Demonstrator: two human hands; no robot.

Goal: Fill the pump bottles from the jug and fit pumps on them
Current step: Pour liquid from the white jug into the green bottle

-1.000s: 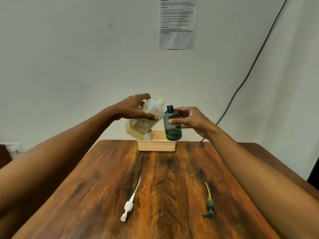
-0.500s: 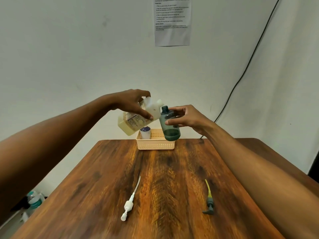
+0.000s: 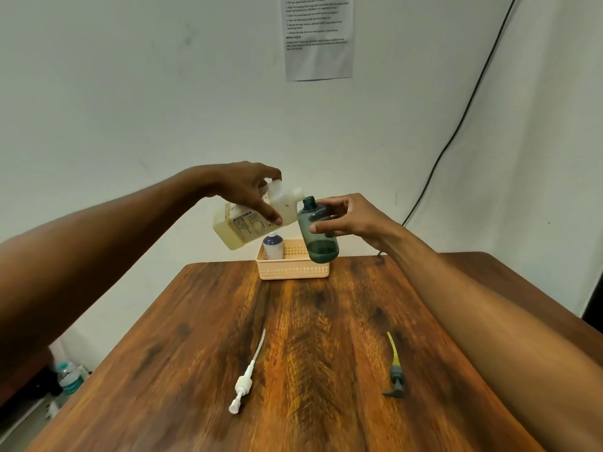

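Note:
My left hand (image 3: 251, 190) grips a whitish jug (image 3: 251, 223) of yellowish liquid, tipped so its spout meets the open mouth of a green pump bottle (image 3: 318, 238). My right hand (image 3: 349, 216) holds that bottle in the air, slightly tilted, with a little liquid at its bottom. Both are above a peach basket (image 3: 293, 270) at the table's far edge, where a white bottle with a dark blue top (image 3: 273, 246) stands. A white pump (image 3: 246, 376) lies at the near centre of the wooden table (image 3: 310, 321), a green pump with a yellow tube (image 3: 394, 370) to its right.
A printed sheet (image 3: 318, 37) hangs on the white wall behind. A black cable (image 3: 456, 125) runs down the wall on the right. A plastic water bottle (image 3: 70, 378) stands on the floor at the left of the table.
The jug has tipped further toward horizontal and its spout has closed onto the green bottle's mouth. The view has shifted, showing more of the floor at the left.

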